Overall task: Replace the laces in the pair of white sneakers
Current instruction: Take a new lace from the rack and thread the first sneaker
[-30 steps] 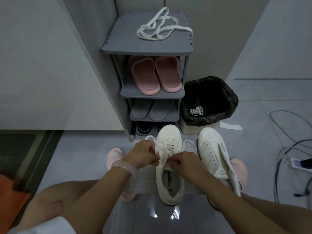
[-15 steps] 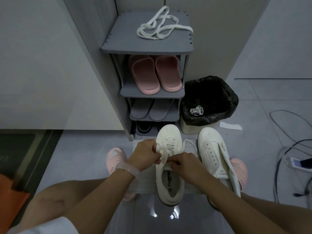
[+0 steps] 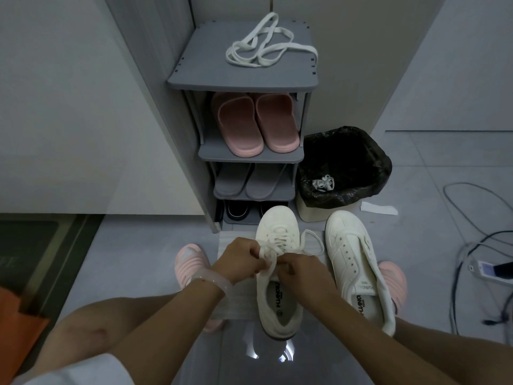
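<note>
Both hands meet over the middle of the laced sneaker [image 3: 277,276], which lies on the floor with its toe pointing away from the person. The left hand [image 3: 239,259] has its fingers curled, pinching the white lace [image 3: 270,258] at the top eyelets. The right hand [image 3: 301,269] is likewise curled and grips the same lace from the other side, knuckles nearly touching the left. A loop of that lace [image 3: 312,240] spills just beyond the right hand.

The second sneaker [image 3: 352,262] lies just right of the right hand, its eyelets bare, its tongue loose.

Beyond the hands stands a grey shoe rack [image 3: 244,79]. A spare lace [image 3: 266,43] lies in a loose heap on its top shelf. Pink slippers [image 3: 252,123] sit on the shelf below, grey slippers [image 3: 249,180] under those.

Beyond and right of the right hand is a bin with a black bag [image 3: 344,168]; a bundled lace [image 3: 323,183] lies inside. Cables [image 3: 472,245] run across the floor far right.
</note>
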`<state>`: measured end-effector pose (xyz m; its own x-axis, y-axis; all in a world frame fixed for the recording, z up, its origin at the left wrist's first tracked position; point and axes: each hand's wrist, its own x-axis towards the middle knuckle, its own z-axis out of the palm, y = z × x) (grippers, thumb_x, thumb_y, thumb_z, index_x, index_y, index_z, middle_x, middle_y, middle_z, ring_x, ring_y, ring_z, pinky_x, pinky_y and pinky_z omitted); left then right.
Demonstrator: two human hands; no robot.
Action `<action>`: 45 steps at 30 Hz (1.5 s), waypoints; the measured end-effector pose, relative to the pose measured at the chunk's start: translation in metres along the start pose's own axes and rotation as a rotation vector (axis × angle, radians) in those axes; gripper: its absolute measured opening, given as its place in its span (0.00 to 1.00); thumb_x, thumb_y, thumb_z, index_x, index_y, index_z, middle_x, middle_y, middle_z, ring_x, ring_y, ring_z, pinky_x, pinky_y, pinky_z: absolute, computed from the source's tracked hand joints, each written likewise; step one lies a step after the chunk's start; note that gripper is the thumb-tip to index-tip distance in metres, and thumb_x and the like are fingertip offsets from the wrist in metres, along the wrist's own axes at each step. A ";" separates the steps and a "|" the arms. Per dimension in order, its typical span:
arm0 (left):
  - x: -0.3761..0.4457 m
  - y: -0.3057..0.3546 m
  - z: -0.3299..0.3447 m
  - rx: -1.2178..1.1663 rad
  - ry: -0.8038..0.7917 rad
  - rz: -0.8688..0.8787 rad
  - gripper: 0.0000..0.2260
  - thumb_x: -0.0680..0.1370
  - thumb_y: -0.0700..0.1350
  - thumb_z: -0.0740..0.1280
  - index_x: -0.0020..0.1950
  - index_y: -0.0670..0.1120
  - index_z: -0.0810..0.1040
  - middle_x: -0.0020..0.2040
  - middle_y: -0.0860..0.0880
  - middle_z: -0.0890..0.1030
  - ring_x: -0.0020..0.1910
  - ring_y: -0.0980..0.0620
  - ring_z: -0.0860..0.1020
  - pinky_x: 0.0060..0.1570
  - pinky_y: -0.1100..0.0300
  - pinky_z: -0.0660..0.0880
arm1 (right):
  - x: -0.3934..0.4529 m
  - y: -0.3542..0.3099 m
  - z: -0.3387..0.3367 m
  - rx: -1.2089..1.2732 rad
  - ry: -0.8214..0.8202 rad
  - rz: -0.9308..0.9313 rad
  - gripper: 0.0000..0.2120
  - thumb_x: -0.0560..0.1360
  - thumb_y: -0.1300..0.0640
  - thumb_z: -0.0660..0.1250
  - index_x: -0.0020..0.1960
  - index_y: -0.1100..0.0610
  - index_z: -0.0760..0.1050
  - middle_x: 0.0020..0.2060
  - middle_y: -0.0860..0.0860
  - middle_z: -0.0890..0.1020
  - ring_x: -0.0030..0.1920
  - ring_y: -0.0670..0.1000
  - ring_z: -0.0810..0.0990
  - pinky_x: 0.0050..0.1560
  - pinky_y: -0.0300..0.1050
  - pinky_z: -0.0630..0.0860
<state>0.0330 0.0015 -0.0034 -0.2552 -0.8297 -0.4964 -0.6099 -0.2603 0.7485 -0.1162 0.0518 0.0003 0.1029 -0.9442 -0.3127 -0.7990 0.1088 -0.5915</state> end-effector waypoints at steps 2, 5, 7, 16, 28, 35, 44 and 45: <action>-0.001 -0.002 0.000 -0.089 -0.016 -0.014 0.04 0.71 0.35 0.70 0.42 0.34 0.78 0.35 0.44 0.75 0.32 0.55 0.73 0.30 0.70 0.72 | 0.001 0.000 0.001 0.059 0.020 0.024 0.11 0.75 0.54 0.63 0.54 0.48 0.79 0.45 0.49 0.82 0.46 0.51 0.79 0.47 0.46 0.75; -0.001 -0.005 0.000 -0.187 0.006 -0.038 0.09 0.72 0.34 0.70 0.32 0.40 0.75 0.29 0.49 0.75 0.28 0.58 0.73 0.29 0.70 0.73 | 0.003 -0.001 0.002 0.079 0.022 0.039 0.10 0.74 0.53 0.65 0.53 0.50 0.79 0.45 0.49 0.82 0.47 0.50 0.79 0.48 0.45 0.75; -0.002 -0.007 0.002 -0.179 0.054 -0.057 0.13 0.71 0.35 0.71 0.29 0.45 0.74 0.28 0.51 0.75 0.25 0.60 0.73 0.28 0.70 0.72 | 0.003 -0.001 0.004 0.089 0.031 0.038 0.08 0.74 0.52 0.65 0.52 0.50 0.78 0.45 0.49 0.81 0.47 0.50 0.78 0.47 0.44 0.74; -0.006 0.002 0.003 0.075 -0.008 0.145 0.06 0.73 0.41 0.69 0.43 0.38 0.76 0.41 0.47 0.76 0.39 0.54 0.73 0.42 0.66 0.72 | 0.003 -0.003 0.005 0.050 0.067 0.052 0.10 0.75 0.53 0.62 0.53 0.52 0.79 0.47 0.50 0.82 0.48 0.51 0.78 0.49 0.46 0.75; -0.005 -0.003 0.010 0.268 0.028 0.108 0.13 0.70 0.42 0.72 0.34 0.50 0.67 0.34 0.56 0.70 0.35 0.59 0.70 0.30 0.75 0.66 | 0.008 -0.005 -0.033 -0.196 0.166 -0.099 0.08 0.77 0.54 0.58 0.42 0.56 0.71 0.34 0.50 0.75 0.35 0.50 0.74 0.33 0.40 0.64; -0.008 -0.005 0.006 0.234 0.014 0.145 0.12 0.70 0.43 0.73 0.33 0.45 0.71 0.33 0.54 0.72 0.31 0.62 0.68 0.33 0.77 0.67 | 0.003 0.001 -0.037 -0.220 0.048 -0.207 0.11 0.77 0.48 0.61 0.55 0.50 0.77 0.38 0.46 0.80 0.40 0.47 0.78 0.39 0.38 0.70; -0.012 -0.002 0.004 0.314 0.034 0.222 0.12 0.71 0.39 0.71 0.31 0.44 0.72 0.32 0.48 0.72 0.28 0.61 0.66 0.33 0.73 0.67 | 0.006 -0.005 -0.003 -0.284 -0.018 -0.182 0.13 0.78 0.48 0.57 0.58 0.49 0.76 0.50 0.53 0.81 0.51 0.54 0.78 0.47 0.44 0.72; -0.011 -0.001 0.003 0.315 0.028 0.226 0.09 0.71 0.40 0.71 0.33 0.43 0.74 0.34 0.47 0.73 0.29 0.60 0.67 0.33 0.74 0.67 | 0.006 -0.004 -0.003 -0.225 -0.019 -0.155 0.14 0.77 0.47 0.57 0.57 0.49 0.76 0.49 0.52 0.81 0.51 0.53 0.78 0.47 0.44 0.72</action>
<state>0.0341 0.0130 -0.0002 -0.3912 -0.8633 -0.3187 -0.7422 0.0912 0.6639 -0.1142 0.0452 0.0032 0.2441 -0.9379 -0.2464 -0.8841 -0.1108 -0.4541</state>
